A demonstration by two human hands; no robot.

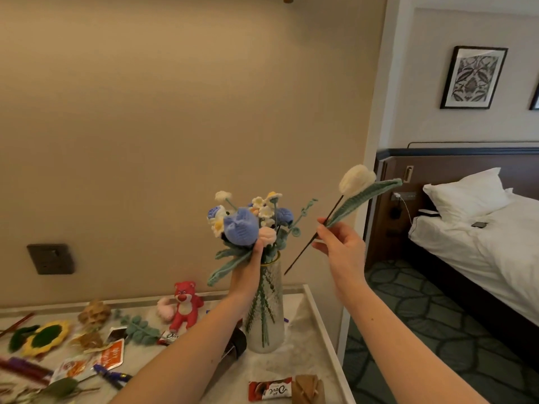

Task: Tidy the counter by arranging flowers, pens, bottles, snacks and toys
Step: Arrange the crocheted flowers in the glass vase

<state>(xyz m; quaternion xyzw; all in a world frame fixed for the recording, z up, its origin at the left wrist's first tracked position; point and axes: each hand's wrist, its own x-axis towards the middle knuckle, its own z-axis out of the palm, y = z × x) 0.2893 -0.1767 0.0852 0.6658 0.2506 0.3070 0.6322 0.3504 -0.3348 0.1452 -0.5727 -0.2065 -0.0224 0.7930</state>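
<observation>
Risk of tipping the vase (267, 313) while the white tulip (356, 179) goes in.
Head view: the right hand (339, 246) pinches the tulip's dark stem mid-length, cream knitted bud and green leaf above the grip, bare tip below, just beside the rim. The left hand (252, 263) clasps the bouquet (245, 225) at the vase mouth; a snagged stem could drag blooms out.

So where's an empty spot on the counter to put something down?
Bare counter lies right of the vase, out to the raised edge, and also between the vase and the chocolate bar near the front. The left side is crowded: sunflower, snack packets, pen, red bear.
</observation>
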